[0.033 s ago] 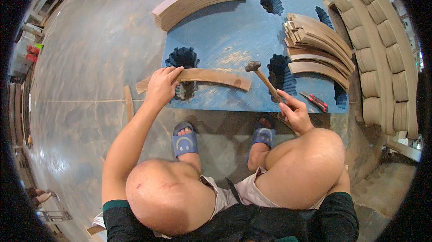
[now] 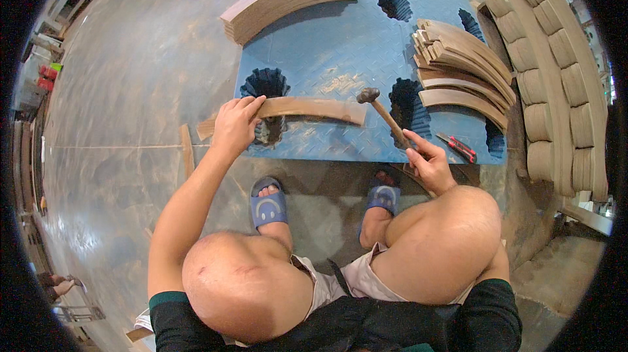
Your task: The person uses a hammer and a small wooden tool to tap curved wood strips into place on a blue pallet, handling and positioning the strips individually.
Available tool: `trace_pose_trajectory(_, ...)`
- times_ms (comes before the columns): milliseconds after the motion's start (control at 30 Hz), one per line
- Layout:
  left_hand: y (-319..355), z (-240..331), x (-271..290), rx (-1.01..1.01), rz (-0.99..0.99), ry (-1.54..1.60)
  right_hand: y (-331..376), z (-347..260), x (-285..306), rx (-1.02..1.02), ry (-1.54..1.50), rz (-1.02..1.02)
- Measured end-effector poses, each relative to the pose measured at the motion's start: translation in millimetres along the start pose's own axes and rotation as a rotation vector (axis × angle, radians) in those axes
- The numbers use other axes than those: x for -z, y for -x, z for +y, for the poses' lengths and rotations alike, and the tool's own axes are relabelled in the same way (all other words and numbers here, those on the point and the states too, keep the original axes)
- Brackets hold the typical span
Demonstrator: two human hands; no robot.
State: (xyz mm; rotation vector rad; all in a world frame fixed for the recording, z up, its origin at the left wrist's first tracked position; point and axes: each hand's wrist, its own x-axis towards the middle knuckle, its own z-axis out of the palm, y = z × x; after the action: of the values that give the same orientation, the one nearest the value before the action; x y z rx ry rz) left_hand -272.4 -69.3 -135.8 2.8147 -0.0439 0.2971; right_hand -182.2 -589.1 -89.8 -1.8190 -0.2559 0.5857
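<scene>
A curved wooden strip point(image 2: 314, 108) lies across the near left part of a blue plastic pallet point(image 2: 327, 51), partly over a ribbed hole. My left hand point(image 2: 235, 123) grips its left part, with the fingers over the far edge and the thumb hidden. My right hand point(image 2: 430, 165) is closed round the lower handle of a hammer point(image 2: 387, 118). The hammer's dark metal head points away from me, just right of the strip and apart from it. A red and black utility knife point(image 2: 462, 149) rests on the pallet close to my right hand.
A neat stack of curved strips point(image 2: 297, 0) stands at the pallet's far left. A looser pile point(image 2: 464, 67) lies on its right side. Beyond that are racks of rounded wooden parts point(image 2: 530, 90). Deep ribbed holes point(image 2: 394, 2) break the pallet's surface. A thin wood offcut point(image 2: 187, 149) lies on the floor.
The strip's right end has shifted slightly away from me and to the right. The hammer and both hands stay almost where they were.
</scene>
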Motion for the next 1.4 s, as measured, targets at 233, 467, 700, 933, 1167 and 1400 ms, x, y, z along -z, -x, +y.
trace_pose_trajectory(233, 11.0, 51.1, 8.2, 0.118, 0.022, 0.091, -8.0, -3.5, -3.4, 0.121, 0.169, 0.095)
trace_pose_trajectory(467, 22.8, 71.0, -12.3, 0.008, 0.003, 0.095, -30.9, -12.7, -5.7, 0.403, 0.635, 0.188)
trace_pose_trajectory(700, 18.6, 79.6, -23.7, 0.061, 0.051, 0.178, -50.1, -22.9, -30.4, 0.535, 0.964, 0.097)
trace_pose_trajectory(933, 16.7, 84.7, -33.0, 0.079, 0.107, 0.192, -63.2, -27.7, -58.6, 0.737, 1.07, -0.047)
trace_pose_trajectory(1167, 18.3, 90.5, -34.6, 0.069, 0.058, 0.169, -80.6, -7.4, -26.7, 0.561, 1.211, 0.137)
trace_pose_trajectory(1400, 24.0, 76.7, -32.5, 0.023, 0.101, 0.116, -89.5, -11.5, 21.5, 0.102, 0.221, 0.179)
